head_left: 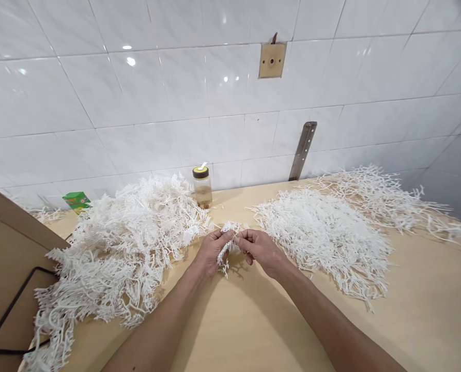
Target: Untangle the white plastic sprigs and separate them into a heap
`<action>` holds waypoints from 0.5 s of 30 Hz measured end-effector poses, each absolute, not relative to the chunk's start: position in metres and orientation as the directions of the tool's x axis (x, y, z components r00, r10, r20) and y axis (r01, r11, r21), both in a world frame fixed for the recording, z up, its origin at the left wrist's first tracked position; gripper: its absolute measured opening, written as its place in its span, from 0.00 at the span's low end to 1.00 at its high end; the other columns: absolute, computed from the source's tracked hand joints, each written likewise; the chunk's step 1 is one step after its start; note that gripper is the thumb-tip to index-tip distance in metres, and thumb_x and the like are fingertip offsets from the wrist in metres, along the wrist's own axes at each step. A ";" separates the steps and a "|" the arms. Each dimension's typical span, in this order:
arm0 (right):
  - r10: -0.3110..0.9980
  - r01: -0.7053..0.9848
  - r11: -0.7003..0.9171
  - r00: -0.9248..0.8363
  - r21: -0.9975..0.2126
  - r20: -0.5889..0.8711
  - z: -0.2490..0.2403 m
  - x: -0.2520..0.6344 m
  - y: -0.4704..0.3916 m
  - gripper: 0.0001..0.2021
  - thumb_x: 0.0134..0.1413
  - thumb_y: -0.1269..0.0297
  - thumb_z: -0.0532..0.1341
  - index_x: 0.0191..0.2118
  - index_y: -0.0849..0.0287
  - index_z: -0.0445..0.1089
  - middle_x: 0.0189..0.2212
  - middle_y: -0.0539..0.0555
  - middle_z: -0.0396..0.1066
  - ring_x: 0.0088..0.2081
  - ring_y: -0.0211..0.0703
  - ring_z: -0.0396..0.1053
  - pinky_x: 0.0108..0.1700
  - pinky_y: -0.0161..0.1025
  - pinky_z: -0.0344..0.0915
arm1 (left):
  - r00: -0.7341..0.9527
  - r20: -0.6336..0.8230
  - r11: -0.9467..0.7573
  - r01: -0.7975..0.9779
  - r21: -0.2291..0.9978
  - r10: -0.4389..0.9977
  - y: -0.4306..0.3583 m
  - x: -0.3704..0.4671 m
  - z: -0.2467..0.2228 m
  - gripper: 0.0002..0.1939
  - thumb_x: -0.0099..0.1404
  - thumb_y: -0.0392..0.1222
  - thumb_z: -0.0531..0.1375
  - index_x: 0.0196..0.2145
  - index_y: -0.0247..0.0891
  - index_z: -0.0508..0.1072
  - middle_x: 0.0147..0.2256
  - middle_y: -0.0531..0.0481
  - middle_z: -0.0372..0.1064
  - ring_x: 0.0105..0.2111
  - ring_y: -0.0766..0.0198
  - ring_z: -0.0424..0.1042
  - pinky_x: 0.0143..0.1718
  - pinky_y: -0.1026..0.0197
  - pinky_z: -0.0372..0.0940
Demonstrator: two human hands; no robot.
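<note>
Between my two hands, over the middle of the wooden table (246, 320), is a small white branched plastic sprig (225, 256). My left hand (214, 249) is closed around it, thumb on top, and thin branches hang below the fingers. My right hand (258, 248) pinches at the sprig's right side with thumb and forefinger. Exactly what the fingertips grip is too small to make out. A large heap of white branched sprigs (125, 243) lies to the left. Another pile of white sprigs (327, 232) lies to the right, its branches flatter and more aligned.
Longer white branches (385, 196) spread at the back right. A lidded bottle (203, 188) with brownish liquid stands behind the left heap, near a green box (76, 200). A dark metal strip (303, 151) leans on the tiled wall (223, 88). Brown cardboard (13, 279) stands far left.
</note>
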State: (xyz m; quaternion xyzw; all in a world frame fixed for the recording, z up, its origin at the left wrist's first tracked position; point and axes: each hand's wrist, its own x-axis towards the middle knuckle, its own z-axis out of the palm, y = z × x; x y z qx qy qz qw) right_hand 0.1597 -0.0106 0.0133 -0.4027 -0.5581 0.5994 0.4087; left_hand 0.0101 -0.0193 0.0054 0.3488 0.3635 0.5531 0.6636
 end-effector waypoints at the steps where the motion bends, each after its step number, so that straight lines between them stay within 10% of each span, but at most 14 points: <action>1: 0.939 -0.032 -0.038 -0.342 -0.999 -0.025 0.013 0.160 -0.010 0.17 0.44 0.51 0.67 0.25 0.60 0.65 0.20 0.44 0.59 0.18 0.30 0.55 0.18 0.31 0.57 | 0.111 -0.117 0.157 -0.480 0.863 0.987 -0.018 0.010 0.005 0.19 0.47 0.48 0.73 0.28 0.32 0.73 0.20 0.53 0.68 0.18 0.71 0.63 0.21 0.67 0.56; 15: 0.977 0.550 0.209 -0.158 -0.808 0.145 0.011 0.161 -0.011 0.05 0.50 0.64 0.56 0.26 0.57 0.63 0.23 0.50 0.69 0.23 0.38 0.65 0.23 0.33 0.58 | 0.069 -0.164 0.177 -0.433 0.884 0.984 -0.020 0.009 0.010 0.21 0.42 0.49 0.75 0.23 0.34 0.70 0.15 0.58 0.60 0.14 0.75 0.54 0.18 0.67 0.49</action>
